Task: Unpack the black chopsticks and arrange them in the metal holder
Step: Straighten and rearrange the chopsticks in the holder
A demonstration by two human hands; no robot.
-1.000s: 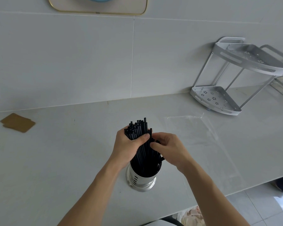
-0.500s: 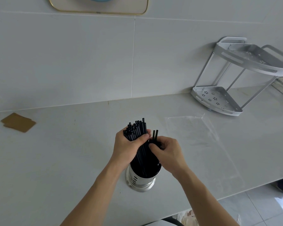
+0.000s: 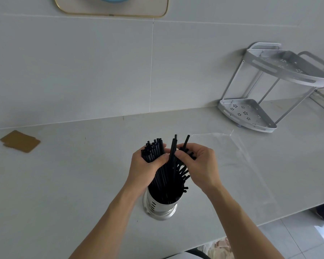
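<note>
A round metal holder (image 3: 160,209) with slotted sides stands on the grey counter near its front edge. Several black chopsticks (image 3: 164,181) stand in it, tips down. My left hand (image 3: 145,166) grips a tight bundle of them at the holder's left side, their square ends showing above my fingers. To the right, my right hand (image 3: 199,165) pinches a few chopsticks that stick up higher than the rest and lean right. Shorter ends fan out below my right palm.
A clear plastic wrapper (image 3: 230,152) lies flat on the counter to the right. A two-tier metal corner rack (image 3: 269,90) stands at the back right. Brown cards (image 3: 20,141) lie at the far left. The counter's front edge runs along the lower right, floor tiles below.
My right hand has lifted a few chopsticks higher and pulled them rightward, away from the bundle. The left hand keeps its grip on the bundle.
</note>
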